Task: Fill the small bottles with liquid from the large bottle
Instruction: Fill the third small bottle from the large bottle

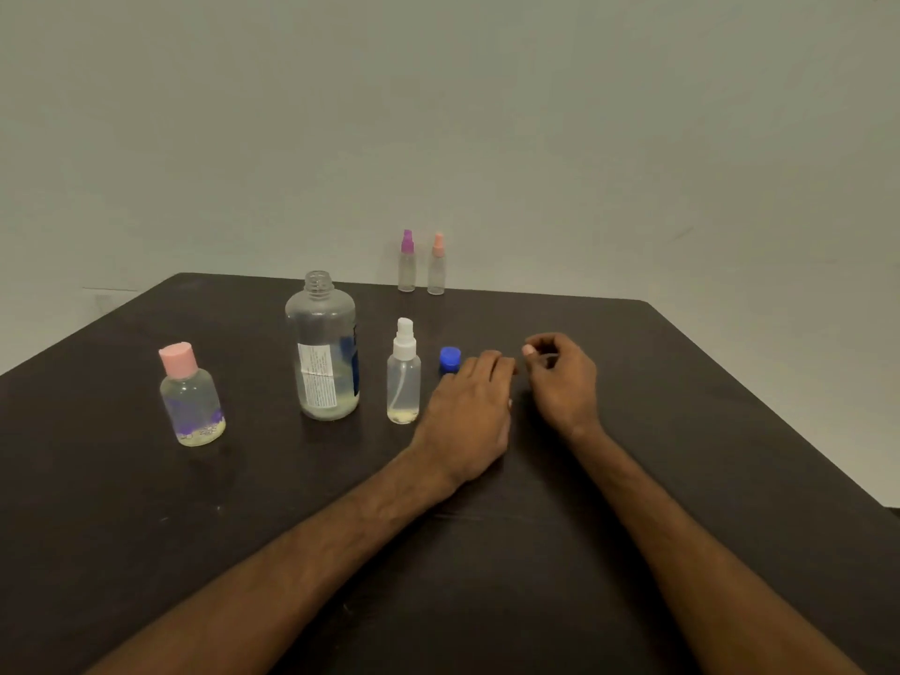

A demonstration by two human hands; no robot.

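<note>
Standing upright left of the table's centre, the large bottle [321, 348] has its long axis vertical and its open, threaded neck pointing straight up. We see only a shallow layer of liquid at its base.

The white-topped spray bottle [403, 377] stands just beside it at 3 o'clock, upright, pump fitted, with a little liquid at the bottom. Beyond that, also at 3 o'clock, the blue cap [449, 359] lies on the table [682, 406]. The pink-capped bottle [191, 397] stands apart at 8 o'clock, closed. At 1 o'clock, by the far edge, the purple-topped spray bottle [406, 263] and the orange-topped spray bottle [437, 265] stand side by side, tops on; both look empty.

The left hand [467, 411] lies palm down on the table with relaxed fingers and holds nothing. Its fingertips are just beside the blue cap; we cannot tell whether they touch. The right hand [560, 377], at 3 o'clock from the left, has its fingers loosely curled; we see nothing in it.

We judge the work to be between pours, since no bottle is held. The next move calls for removing a small bottle's top, steadying that bottle, then gripping the large bottle round its body and tilting the neck over the narrow mouth. With so little liquid, a steep tilt will be needed.
</note>
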